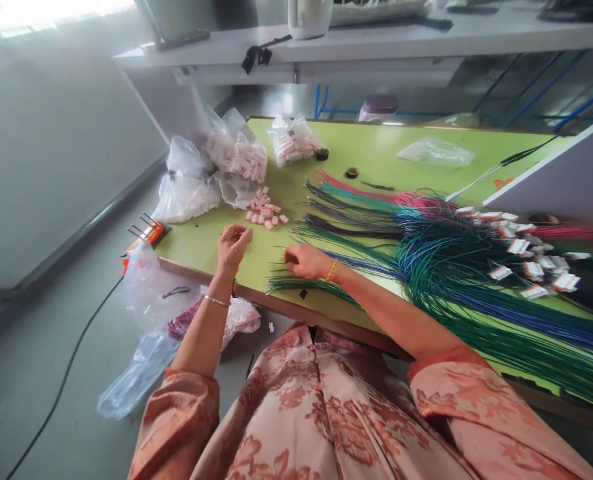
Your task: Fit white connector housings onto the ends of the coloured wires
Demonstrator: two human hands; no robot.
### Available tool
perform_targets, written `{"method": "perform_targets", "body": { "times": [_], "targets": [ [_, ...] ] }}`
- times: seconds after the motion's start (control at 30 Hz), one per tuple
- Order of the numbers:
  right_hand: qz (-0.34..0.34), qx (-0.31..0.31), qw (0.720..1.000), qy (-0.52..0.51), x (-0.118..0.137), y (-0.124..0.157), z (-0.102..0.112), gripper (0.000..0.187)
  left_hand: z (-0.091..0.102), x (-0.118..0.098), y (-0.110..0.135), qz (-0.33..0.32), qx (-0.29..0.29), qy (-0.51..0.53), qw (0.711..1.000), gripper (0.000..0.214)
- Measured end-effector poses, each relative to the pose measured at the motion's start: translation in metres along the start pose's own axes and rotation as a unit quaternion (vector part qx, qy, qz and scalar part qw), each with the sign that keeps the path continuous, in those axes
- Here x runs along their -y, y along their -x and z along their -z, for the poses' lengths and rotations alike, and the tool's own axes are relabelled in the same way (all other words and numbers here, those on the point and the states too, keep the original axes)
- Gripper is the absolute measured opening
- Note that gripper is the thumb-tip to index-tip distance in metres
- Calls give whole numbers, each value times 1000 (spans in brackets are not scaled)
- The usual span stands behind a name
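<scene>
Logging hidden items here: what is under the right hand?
Around the right hand, wires lie on the green table. Whatever sits directly beneath it is covered and cannot be seen.

A smooth, faintly glossy finish is shown by the tabletop (186,248), its edge strip (264,298) matt and wood-like. Sleek plastic is seen on the wires (451,287) and hard plastic on the connectors (259,219) — thin, crinkled, shiny film in the bags (186,198). The garment (296,413) is made of softly lustrous cloth, the bangle (217,301) of smooth, polished metal.
</scene>
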State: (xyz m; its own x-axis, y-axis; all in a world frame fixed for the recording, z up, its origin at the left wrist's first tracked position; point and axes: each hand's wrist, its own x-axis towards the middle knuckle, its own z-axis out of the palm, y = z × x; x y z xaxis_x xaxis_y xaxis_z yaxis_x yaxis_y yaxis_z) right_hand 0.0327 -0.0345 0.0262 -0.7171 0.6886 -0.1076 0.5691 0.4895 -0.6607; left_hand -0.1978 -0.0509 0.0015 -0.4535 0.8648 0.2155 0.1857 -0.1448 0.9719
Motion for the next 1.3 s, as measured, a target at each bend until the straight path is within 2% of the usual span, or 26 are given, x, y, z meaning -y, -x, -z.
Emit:
{"method": "perform_targets", "body": {
  "times": [0.07, 0.2, 0.4, 0.57, 0.77, 1.07, 1.3],
  "targets": [
    [4, 11, 1000, -22, 2, -4, 0, 8, 3, -4, 10, 15, -11, 67, 998, 25],
    [5, -17, 991, -134, 5, -7, -3, 6, 6, -12, 33, 58, -13, 172, 983, 44],
    [60, -60, 974, -212, 19, 1, -4, 10, -2, -18, 63, 196, 32, 260, 945, 39],
    [70, -109, 964, -232, 19, 17, -7, 13, -15, -22, 82, 227, 80, 339, 909, 33],
    [53, -159, 954, -250, 14, 34, -10, 17, -31, -29, 98, 273, 116, 378, 877, 35],
    [55, -211, 964, -155, 21, 54, -4, 17, -42, -29, 104, 275, 147, 357, 881, 31],
    [60, -226, 961, -148, 20, 58, -7, 18, -42, -29, 106, 265, 154, 346, 887, 34]
  ]
}}
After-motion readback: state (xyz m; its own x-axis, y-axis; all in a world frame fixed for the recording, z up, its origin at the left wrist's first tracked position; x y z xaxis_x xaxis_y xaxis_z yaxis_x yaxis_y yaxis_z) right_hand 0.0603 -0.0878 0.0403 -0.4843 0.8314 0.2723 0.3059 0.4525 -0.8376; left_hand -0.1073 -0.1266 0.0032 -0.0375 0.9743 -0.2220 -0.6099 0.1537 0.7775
